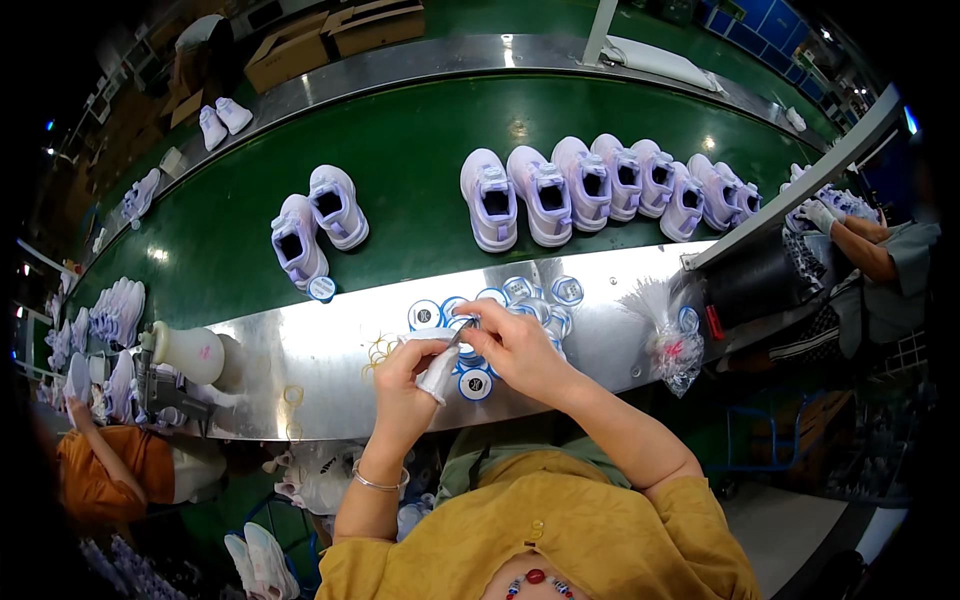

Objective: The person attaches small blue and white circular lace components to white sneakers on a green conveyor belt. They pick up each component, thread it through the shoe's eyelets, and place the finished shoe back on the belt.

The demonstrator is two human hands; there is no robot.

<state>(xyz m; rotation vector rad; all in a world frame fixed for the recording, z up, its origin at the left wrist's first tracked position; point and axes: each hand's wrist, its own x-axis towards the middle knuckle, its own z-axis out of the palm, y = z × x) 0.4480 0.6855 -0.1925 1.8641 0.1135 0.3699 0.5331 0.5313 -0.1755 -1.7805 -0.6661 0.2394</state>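
My left hand (pixel 408 368) is closed round a crumpled white cloth-like piece (pixel 438 376). Close beside it, my right hand (pixel 515 345) has its fingertips pinched together over the steel bench edge (pixel 310 385). A small dark metal tip (pixel 462 330) shows between the two hands; its kind is too small to tell. Under and around the fingers lie several round white tags with blue rims (pixel 475 384), some partly hidden by my hands. More of these tags (pixel 567 291) are heaped just beyond my right hand. Yellow rubber bands (pixel 380 350) lie left of my left hand.
A green belt (pixel 410 180) carries a pair of pale lilac sneakers (pixel 340 207) and a row of similar sneakers (pixel 490 200) at right. A bundle of clear plastic ties (pixel 668 335), a white spool (pixel 200 352) and a slanted metal post (pixel 800 175) flank me. Co-workers' arms (pixel 865 250) show at both sides.
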